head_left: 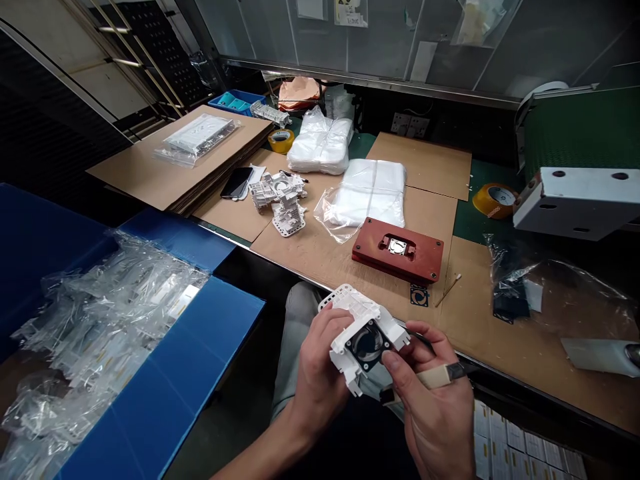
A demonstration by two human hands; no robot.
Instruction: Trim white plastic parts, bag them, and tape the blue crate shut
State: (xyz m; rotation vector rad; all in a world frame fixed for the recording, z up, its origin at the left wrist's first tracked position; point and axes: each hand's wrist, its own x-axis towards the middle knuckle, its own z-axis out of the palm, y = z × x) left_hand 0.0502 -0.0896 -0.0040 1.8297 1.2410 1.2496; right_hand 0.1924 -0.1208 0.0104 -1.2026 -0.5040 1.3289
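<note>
Above my lap, my left hand (323,353) grips a white plastic housing (356,308) by its left side. Set into the housing's face is a black square frame (368,344) with a round centre and small corner holes. My right hand (435,403) is at the housing's right edge, its thumb touching the frame's lower right corner. Across the right palm lies a slim beige tool with black ends (436,377); its exact kind does not show. On the bench ahead sits a red fixture block (387,257), with a flat black frame (419,295) and a cotton swab (449,290) beside it.
More white housings (283,197) stand on the cardboard-covered bench, near packs of white bags (373,190) and a phone (237,183). Tape rolls (495,200) lie left and right. A blue box (165,373) of bagged parts is at left, a green-belted machine (585,133) at right.
</note>
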